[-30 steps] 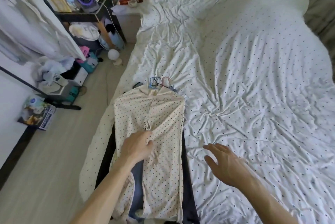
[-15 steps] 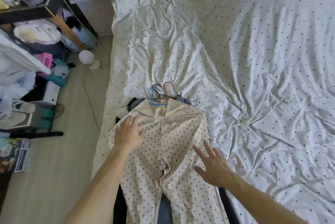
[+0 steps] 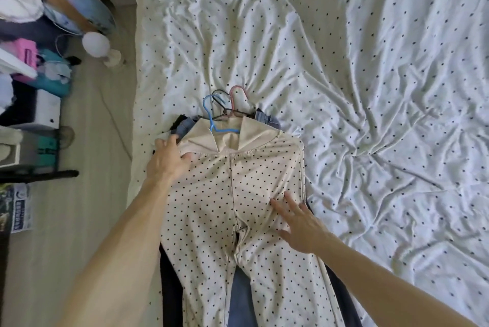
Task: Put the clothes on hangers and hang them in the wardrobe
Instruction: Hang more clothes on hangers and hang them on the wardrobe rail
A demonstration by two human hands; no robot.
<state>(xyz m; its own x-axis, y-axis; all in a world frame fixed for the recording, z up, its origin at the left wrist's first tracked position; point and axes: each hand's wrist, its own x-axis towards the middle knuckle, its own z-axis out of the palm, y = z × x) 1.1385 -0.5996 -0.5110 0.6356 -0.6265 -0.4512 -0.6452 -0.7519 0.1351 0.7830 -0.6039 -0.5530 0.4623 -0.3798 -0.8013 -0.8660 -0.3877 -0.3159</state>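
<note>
Clothes [image 3: 242,297] are stacked on the bed [image 3: 344,83] with hangers [image 3: 221,113] in them; the top trousers [image 3: 211,207] are pressed by the left grip [image 3: 166,160] at the waist and the right grip [image 3: 299,223] lower, both wide, likely for smoothing.

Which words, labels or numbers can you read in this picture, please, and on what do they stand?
Nothing here can be read.
Blue print on the packet on the floor: too blurred to read.
Dark marks on the pink box: too blurred to read.
</note>
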